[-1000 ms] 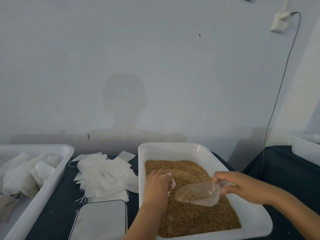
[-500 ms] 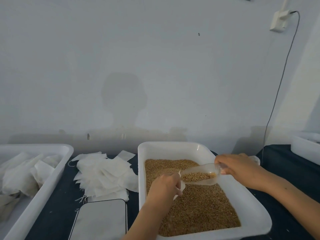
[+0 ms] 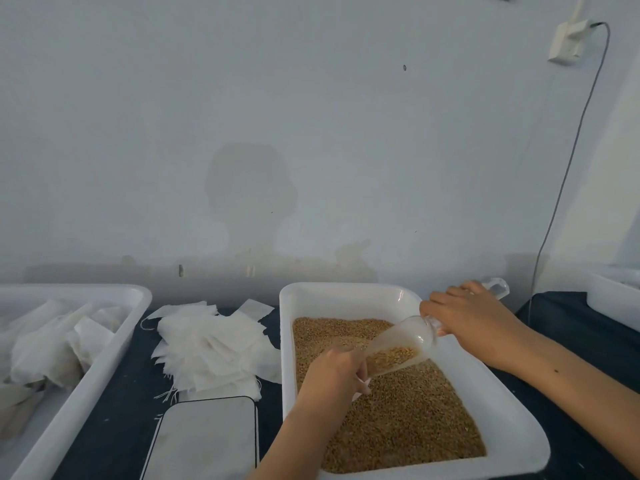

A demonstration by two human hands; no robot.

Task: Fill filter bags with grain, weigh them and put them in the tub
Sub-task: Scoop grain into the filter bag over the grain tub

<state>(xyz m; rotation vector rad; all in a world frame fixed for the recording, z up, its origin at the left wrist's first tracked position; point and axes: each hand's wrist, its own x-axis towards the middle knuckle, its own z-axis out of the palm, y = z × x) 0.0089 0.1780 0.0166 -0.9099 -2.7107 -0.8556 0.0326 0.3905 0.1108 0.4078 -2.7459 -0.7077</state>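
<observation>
A white tray (image 3: 512, 414) holds brown grain (image 3: 408, 420). Over the grain my left hand (image 3: 337, 374) grips a small white filter bag (image 3: 362, 388), mostly hidden behind the fingers. My right hand (image 3: 474, 323) holds a clear plastic scoop (image 3: 401, 348) by its handle. The scoop is tilted mouth-down toward the bag, with grain lying in its lower end. A pile of empty filter bags (image 3: 211, 348) lies left of the tray. A flat scale (image 3: 204, 441) sits in front of that pile. At the far left a white tub (image 3: 90, 379) contains filled bags (image 3: 45, 344).
Everything stands on a dark table against a pale wall. Another white container (image 3: 616, 296) sits at the right edge. A cable (image 3: 568, 174) hangs down the wall from a socket (image 3: 568, 43) behind the right side of the table.
My right hand lifted the scoop out of the grain, raised its handle and tipped its mouth down to the bag. My left hand moved slightly nearer with the bag.
</observation>
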